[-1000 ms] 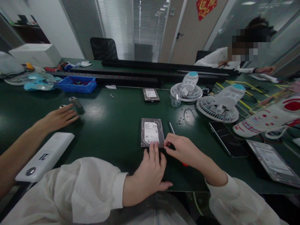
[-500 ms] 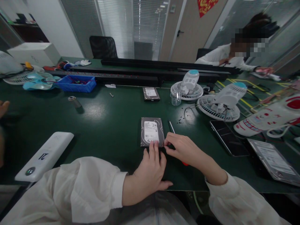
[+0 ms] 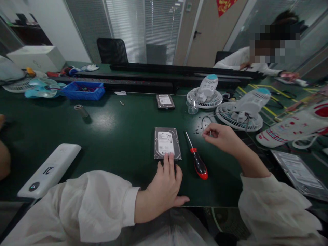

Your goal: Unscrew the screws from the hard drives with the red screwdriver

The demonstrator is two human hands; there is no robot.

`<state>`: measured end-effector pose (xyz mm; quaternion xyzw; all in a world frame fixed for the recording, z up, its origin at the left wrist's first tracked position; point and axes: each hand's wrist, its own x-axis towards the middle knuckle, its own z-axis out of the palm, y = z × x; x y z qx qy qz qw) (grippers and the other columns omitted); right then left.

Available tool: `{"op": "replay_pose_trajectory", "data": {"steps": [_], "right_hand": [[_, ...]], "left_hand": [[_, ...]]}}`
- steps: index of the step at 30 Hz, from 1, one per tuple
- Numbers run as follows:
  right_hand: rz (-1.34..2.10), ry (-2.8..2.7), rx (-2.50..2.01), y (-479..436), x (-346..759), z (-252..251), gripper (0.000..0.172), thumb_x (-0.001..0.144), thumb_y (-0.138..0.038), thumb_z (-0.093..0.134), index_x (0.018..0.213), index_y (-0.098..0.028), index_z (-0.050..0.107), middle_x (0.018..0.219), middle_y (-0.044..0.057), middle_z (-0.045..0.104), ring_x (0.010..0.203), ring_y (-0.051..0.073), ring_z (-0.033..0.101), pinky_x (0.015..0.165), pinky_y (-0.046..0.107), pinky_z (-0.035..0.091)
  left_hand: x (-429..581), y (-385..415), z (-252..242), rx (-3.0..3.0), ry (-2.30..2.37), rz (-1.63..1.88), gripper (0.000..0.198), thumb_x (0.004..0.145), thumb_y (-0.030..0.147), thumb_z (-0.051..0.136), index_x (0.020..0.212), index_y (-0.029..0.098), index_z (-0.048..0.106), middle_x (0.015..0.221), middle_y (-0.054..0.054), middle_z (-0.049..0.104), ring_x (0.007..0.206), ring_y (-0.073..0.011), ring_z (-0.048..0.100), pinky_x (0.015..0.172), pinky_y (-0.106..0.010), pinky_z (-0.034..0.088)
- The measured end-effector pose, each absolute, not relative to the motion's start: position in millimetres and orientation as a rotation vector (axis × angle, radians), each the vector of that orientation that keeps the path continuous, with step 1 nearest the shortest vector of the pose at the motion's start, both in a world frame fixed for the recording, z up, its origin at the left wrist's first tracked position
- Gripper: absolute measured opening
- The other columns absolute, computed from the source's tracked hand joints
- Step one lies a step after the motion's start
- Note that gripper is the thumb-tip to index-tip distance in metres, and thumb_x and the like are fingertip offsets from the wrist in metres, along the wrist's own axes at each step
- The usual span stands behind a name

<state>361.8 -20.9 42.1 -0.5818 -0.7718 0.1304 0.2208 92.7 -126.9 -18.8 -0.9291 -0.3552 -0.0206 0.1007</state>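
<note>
A hard drive [image 3: 167, 143] lies label up on the green table in front of me. My left hand [image 3: 166, 184] rests its stretched fingertips on the drive's near edge, thumb out to the side. Right of the drive lies a screwdriver [image 3: 197, 160] with a red and black handle, its shaft pointing away from me. My right hand [image 3: 220, 136] hovers beyond the handle, thumb and finger pinched together; whatever is between them is too small to make out. Tiny dark screws [image 3: 197, 130] are scattered just left of that hand.
A second hard drive [image 3: 165, 101] lies farther back, near a clear cup [image 3: 192, 106] and two fan heads [image 3: 239, 114]. A white power bank [image 3: 50, 171], metal cylinder [image 3: 81, 110] and blue bin [image 3: 83, 90] are left. Another drive [image 3: 299, 174] lies right. A person sits across the table.
My right hand has moved from the drive's near right corner, away and to the right, toward the scattered screws. The screwdriver is now uncovered. My left hand stays on the drive.
</note>
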Motion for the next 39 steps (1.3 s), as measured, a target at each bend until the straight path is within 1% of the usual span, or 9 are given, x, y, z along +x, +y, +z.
{"op": "replay_pose_trajectory", "data": {"steps": [6,14,20,23,26,30,34,36,39], "right_hand": [[0.454,-2.076,-1.711,14.0,384.7,17.5,0.006,0.07,-0.022,0.066,0.066,-0.019,0.069,0.061,0.003,0.061,0.056,0.015,0.05,0.058,0.031,0.04],[0.456,-2.002,-1.72,16.6,395.9,10.3,0.017,0.074,-0.035,0.069,0.07,-0.019,0.073,0.064,0.006,0.068,0.058,0.017,0.056,0.058,0.032,0.041],[0.378,-1.874,-1.703,-26.2,378.7,30.1,0.036,0.084,-0.056,0.067,0.08,-0.02,0.068,0.065,0.005,0.064,0.057,0.017,0.056,0.056,0.031,0.043],[0.181,-1.861,-1.744,-73.0,341.4,19.9,0.04,0.083,-0.055,0.071,0.098,-0.02,0.06,0.079,0.004,0.066,0.06,0.018,0.057,0.056,0.032,0.043],[-0.04,-1.927,-1.858,-112.4,312.7,5.2,0.047,0.087,-0.06,0.07,0.104,-0.019,0.056,0.101,0.011,0.067,0.077,0.027,0.069,0.063,0.036,0.049],[0.049,-1.992,-2.008,-129.0,305.8,3.8,0.059,0.083,-0.06,0.077,0.114,-0.019,0.049,0.108,0.012,0.065,0.09,0.034,0.073,0.071,0.04,0.053],[0.34,-2.014,-2.161,-123.6,305.1,14.2,0.049,0.089,-0.052,0.07,0.116,-0.021,0.042,0.099,0.008,0.067,0.083,0.032,0.073,0.069,0.038,0.048],[0.417,-1.993,-2.147,-121.6,301.8,15.3,0.045,0.091,-0.047,0.066,0.118,-0.021,0.04,0.09,0.005,0.066,0.081,0.031,0.071,0.071,0.037,0.047],[0.418,-1.898,-2.049,-120.6,301.3,10.8,0.043,0.087,-0.044,0.062,0.116,-0.021,0.039,0.082,0.003,0.064,0.075,0.028,0.069,0.07,0.037,0.047]], "left_hand": [[92.3,-127.6,-19.2,-2.722,-1.049,-0.064,0.099,0.088,0.085,0.054,0.141,0.001,0.065,0.152,-0.041,0.049,0.141,-0.0553,0.054,0.095,-0.058,0.057],[91.8,-127.5,-18.8,-2.727,-1.044,-0.058,0.101,0.089,0.084,0.054,0.14,-0.002,0.064,0.152,-0.044,0.046,0.141,-0.0568,0.053,0.095,-0.058,0.057],[92.0,-126.5,-17.3,-2.747,-1.056,-0.042,0.099,0.09,0.082,0.055,0.141,-0.002,0.063,0.153,-0.044,0.044,0.142,-0.057,0.052,0.096,-0.059,0.056],[92.6,-125.6,-16.5,-2.772,-1.067,-0.036,0.097,0.09,0.081,0.057,0.141,-0.001,0.063,0.153,-0.044,0.044,0.142,-0.0578,0.051,0.096,-0.06,0.055],[94.4,-125.7,-16.9,-2.773,-1.089,-0.047,0.097,0.088,0.081,0.06,0.142,0.001,0.062,0.154,-0.043,0.044,0.143,-0.0576,0.05,0.096,-0.06,0.054],[95.6,-128.6,-15.8,-2.723,-1.112,-0.084,0.094,0.089,0.078,0.063,0.143,0.001,0.061,0.152,-0.042,0.049,0.142,-0.0546,0.053,0.096,-0.056,0.054],[86.1,-134.1,-4.2,-2.705,-0.972,-0.275,0.065,0.097,0.058,0.067,0.131,0.002,0.068,0.137,-0.033,0.068,0.121,-0.0391,0.07,0.08,-0.04,0.057],[75.0,-134.6,3.5,-2.724,-0.927,-0.414,0.037,0.1,0.044,0.066,0.109,0.009,0.075,0.103,-0.017,0.079,0.087,-0.0269,0.074,0.064,-0.034,0.052],[51.8,-129.2,8.6,-2.675,-1.12,-0.579,0.019,0.098,0.033,0.069,0.089,0.016,0.073,0.082,-0.006,0.073,0.08,-0.0251,0.07,0.062,-0.035,0.05]]}}
